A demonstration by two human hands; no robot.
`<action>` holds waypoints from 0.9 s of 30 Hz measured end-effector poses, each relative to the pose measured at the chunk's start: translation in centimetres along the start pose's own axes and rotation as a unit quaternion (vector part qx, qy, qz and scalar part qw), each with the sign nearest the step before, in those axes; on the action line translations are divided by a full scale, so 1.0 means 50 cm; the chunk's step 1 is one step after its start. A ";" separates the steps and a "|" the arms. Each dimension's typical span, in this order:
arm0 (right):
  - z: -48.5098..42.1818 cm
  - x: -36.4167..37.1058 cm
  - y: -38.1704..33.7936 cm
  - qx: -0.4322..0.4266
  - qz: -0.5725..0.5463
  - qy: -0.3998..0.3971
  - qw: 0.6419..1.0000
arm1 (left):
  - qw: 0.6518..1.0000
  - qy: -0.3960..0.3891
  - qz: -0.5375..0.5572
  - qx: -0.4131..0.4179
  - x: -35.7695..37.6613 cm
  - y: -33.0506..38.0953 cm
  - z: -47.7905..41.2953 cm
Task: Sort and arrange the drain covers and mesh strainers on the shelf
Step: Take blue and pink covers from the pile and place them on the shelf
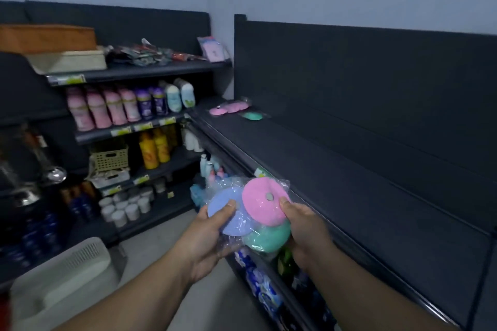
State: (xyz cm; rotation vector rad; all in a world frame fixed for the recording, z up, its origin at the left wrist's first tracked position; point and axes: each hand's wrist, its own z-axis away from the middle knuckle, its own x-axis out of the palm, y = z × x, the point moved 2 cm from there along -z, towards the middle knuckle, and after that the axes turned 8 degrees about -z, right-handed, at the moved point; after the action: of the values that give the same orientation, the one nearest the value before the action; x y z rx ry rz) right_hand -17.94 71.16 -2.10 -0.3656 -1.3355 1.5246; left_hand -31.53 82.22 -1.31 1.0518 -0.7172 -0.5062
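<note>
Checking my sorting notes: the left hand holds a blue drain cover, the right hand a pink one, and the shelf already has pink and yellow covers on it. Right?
Not quite: in the head view the shelf holds pink covers and one green cover, not yellow. The rest stands.

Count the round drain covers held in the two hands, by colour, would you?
blue drain cover: 1
pink drain cover: 1
green drain cover: 1
Total: 3, each in clear wrap. The left hand grips the blue one. The right hand has its thumb on the pink one.
</note>
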 end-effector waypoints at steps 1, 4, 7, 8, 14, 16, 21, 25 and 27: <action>-0.022 0.015 0.003 -0.003 0.008 -0.003 1.000 | 1.000 0.009 0.004 0.005 -0.007 0.011 -0.012; -0.119 0.076 0.000 -0.006 0.030 -0.030 0.999 | 0.998 0.043 -0.005 0.039 -0.038 0.052 -0.097; -0.225 0.137 -0.014 -0.022 0.052 -0.045 0.997 | 0.995 0.077 -0.004 0.066 -0.061 0.101 -0.199; -0.261 0.155 -0.018 -0.028 0.066 -0.051 0.996 | 0.993 0.088 -0.001 0.073 -0.069 0.116 -0.235; -0.448 0.236 -0.057 -0.036 0.117 -0.059 0.991 | 0.988 0.121 0.006 0.096 -0.121 0.184 -0.427; -0.501 0.260 -0.059 -0.051 0.130 -0.047 0.989 | 0.988 0.122 0.004 0.091 -0.140 0.200 -0.482; -0.612 0.321 -0.044 -0.005 0.087 -0.058 0.995 | 0.990 0.117 -0.002 0.077 -0.192 0.226 -0.616; -0.708 0.375 -0.044 -0.013 0.082 -0.043 0.996 | 0.993 0.105 -0.003 0.059 -0.245 0.262 -0.736; -0.751 0.414 -0.050 -0.020 0.083 -0.033 0.996 | 0.995 0.090 -0.003 0.054 -0.281 0.297 -0.800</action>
State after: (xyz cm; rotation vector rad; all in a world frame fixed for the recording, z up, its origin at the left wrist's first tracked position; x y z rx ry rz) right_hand 3.25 108.42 -4.71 -0.4646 -1.4191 1.6616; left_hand -10.75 121.93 -4.18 1.1839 -0.5876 -0.3756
